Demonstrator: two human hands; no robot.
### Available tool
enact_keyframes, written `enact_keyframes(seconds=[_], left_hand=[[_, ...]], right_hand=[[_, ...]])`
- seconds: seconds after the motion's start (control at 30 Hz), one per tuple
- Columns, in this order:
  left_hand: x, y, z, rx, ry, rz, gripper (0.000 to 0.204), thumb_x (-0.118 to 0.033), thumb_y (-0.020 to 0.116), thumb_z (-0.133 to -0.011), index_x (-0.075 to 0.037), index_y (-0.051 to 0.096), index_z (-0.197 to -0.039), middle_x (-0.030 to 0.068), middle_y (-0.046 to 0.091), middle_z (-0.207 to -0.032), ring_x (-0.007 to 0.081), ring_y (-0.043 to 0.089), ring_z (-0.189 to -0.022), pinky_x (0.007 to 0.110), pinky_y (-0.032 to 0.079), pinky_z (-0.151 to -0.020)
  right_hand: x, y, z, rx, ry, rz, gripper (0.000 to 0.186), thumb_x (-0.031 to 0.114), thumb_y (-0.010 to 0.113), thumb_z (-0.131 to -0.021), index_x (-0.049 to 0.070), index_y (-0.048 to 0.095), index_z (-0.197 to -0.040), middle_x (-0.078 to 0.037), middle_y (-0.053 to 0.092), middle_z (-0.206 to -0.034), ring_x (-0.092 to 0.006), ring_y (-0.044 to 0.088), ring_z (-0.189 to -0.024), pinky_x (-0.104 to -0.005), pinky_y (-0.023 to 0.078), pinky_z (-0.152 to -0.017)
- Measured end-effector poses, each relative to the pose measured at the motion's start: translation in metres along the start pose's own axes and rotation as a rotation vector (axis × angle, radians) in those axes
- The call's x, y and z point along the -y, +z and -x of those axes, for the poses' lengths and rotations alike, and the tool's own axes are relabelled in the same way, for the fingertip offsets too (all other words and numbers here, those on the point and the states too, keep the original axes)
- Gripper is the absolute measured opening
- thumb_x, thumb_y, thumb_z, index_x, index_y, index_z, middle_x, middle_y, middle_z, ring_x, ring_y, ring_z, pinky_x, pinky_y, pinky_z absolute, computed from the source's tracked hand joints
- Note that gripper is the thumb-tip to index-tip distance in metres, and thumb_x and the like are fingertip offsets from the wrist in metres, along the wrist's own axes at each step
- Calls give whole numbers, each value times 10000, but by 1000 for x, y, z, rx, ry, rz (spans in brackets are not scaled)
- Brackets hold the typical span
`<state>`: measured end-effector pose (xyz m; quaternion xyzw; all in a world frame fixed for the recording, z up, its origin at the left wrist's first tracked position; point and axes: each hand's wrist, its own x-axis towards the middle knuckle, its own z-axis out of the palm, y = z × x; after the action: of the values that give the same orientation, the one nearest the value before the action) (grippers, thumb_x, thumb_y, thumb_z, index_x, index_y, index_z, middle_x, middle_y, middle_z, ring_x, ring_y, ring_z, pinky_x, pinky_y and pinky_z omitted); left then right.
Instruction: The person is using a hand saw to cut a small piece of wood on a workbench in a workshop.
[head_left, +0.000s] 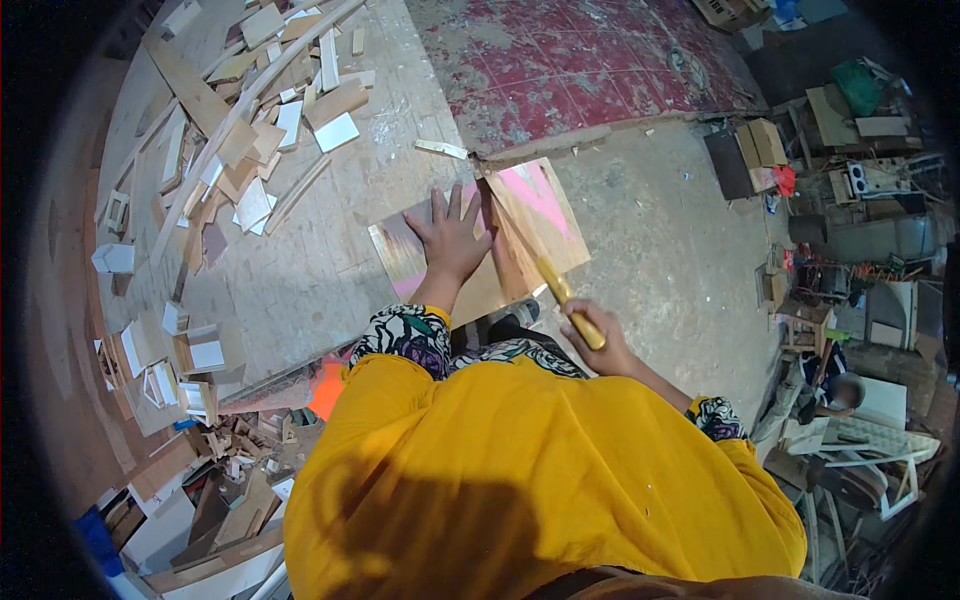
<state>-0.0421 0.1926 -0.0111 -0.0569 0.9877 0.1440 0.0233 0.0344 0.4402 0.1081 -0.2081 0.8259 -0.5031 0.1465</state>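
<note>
A wooden board [400, 250] with pink paint marks lies across the right edge of the worktable, part of it jutting out past the edge. My left hand [458, 245] presses flat on the board with its fingers spread, left of a dark gap or shadow line running across it. My right hand [600, 340] is wrapped round the yellow handle of what looks like a hand saw [562, 290]. Its narrow blade slants up and left from the handle over the board's pink-marked right part [545, 205]. How deep the blade sits in the wood I cannot tell.
A heap of wood offcuts [290, 120] covers the far left of the worktable [320, 260]. More scraps [240, 500] lie at lower left. Right of the table is concrete floor [670, 240]. Boxes [755, 150] and clutter line the right, where another person [840, 393] is.
</note>
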Motion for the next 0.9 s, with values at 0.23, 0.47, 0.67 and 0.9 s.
enact_keyframes(seconds=[0.23,0.47,0.67,0.9], left_hand=[[-3,-3,-4,48,-29,-15,684,-487,565,-809,-266,372,-1428,47,205,-1545,349,123,-1422,780,42,-973],[-6,-3,-6,70,-46,-84,681,-510,531,-839,-279,328,-1447,44,187,-1549,349,94,-1428,777,48,-979],[-4,2,-9,18,-44,-136,698,-521,530,-839,-279,307,-1454,32,164,-1553,355,79,-1427,781,74,-976],[-6,-2,-14,97,-8,-131,654,-491,548,-850,-276,347,-1434,38,179,-1546,375,89,-1423,777,68,-975]], right_hand=[[-40,26,27,-28,11,-16,222,27,650,-835,82,565,-1033,-109,640,-907,-247,644,-771,-293,487,-699],[-35,48,22,-153,-26,-78,219,37,662,-812,61,595,-1020,-146,653,-968,-299,661,-869,-315,500,-747],[-39,52,43,-204,-24,-91,213,21,666,-806,67,610,-1007,-152,663,-953,-314,673,-811,-319,513,-691],[-49,64,55,-209,-77,-90,248,17,662,-801,85,589,-1028,-149,662,-927,-330,667,-757,-334,517,-651]])
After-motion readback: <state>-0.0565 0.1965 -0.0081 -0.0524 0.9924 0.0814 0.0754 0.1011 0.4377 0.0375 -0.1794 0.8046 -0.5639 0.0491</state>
